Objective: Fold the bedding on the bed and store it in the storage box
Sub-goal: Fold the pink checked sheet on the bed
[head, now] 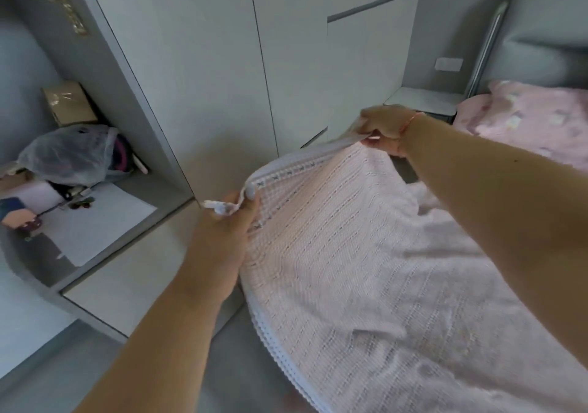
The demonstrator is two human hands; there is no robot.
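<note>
I had the blanket (pixel 366 253) edge pinched between both hands (pixel 222 218), right hand (pixel 386 131) farther out, its length trailing right across the bed.

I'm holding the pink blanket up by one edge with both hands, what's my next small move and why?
Probably bring the left hand across to the right hand, matching the corners. Both hands grip the blanket along its white-trimmed edge, spread apart, with the rest trailing on the bed, so it looks ready to halve.
</note>
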